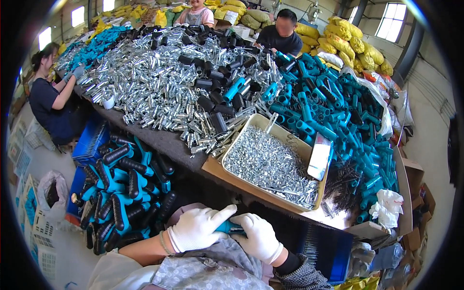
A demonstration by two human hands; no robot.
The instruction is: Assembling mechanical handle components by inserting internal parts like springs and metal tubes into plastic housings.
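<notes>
My left hand, in a white glove, is closed round a teal plastic tool housing held over my lap. Gloved in white as well, my right hand grips the other end of the same piece, its thumb and fingers pressed against it. Most of the housing is hidden by the gloves. Just beyond my hands, at the table's near edge, sits a cream tray full of small silvery metal parts. Left of my hands, teal tools with black ribbed grips are heaped in a blue crate.
Silvery metal tubes cover the table's middle. Teal housings pile up at the right, near dark springs. A white rectangular object leans on the tray's right side. Three people sit round the table. Yellow sacks stack behind.
</notes>
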